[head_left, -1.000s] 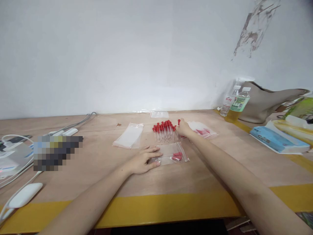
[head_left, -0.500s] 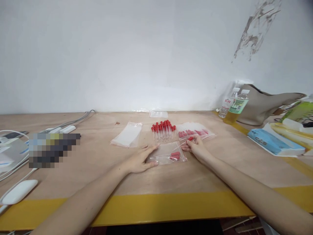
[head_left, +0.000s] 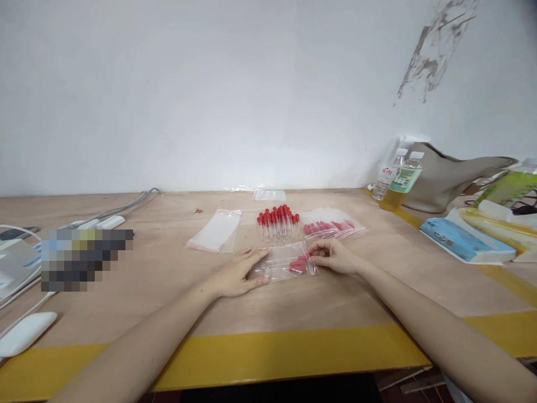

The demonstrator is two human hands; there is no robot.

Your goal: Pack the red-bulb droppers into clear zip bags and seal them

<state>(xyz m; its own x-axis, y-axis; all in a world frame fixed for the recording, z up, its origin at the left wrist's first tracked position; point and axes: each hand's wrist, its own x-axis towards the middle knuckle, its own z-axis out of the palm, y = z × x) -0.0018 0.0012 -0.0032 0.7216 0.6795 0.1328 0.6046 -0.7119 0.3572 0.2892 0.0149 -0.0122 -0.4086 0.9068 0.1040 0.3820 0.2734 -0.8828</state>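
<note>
A clear zip bag (head_left: 279, 271) lies flat on the table, with red-bulbed glass droppers inside it. My left hand (head_left: 241, 274) rests on the bag's left end, thumb and fingers spread. At the bag's right-hand mouth, my right hand (head_left: 331, 256) pinches a dropper (head_left: 311, 256) by its red bulb; its stem is in the bag. Just beyond the bag stands a cluster of loose red-bulbed droppers (head_left: 279, 218). To their right, several filled bags (head_left: 335, 224) overlap. A stack of flat, clear zip bags (head_left: 216, 229) lies to the left.
Two bottles (head_left: 403, 182) and a grey-beige bag (head_left: 436, 179) stand at the back right, behind a blue tissue pack (head_left: 464, 240). Cables (head_left: 121, 210) and a white mouse (head_left: 29, 333) lie on the left. A wall (head_left: 210, 101) closes off the back.
My right hand has moved slightly left and carried the dropper into the bag, bulb now at the mouth. My left hand stays on the bag. The view has shifted slightly.
</note>
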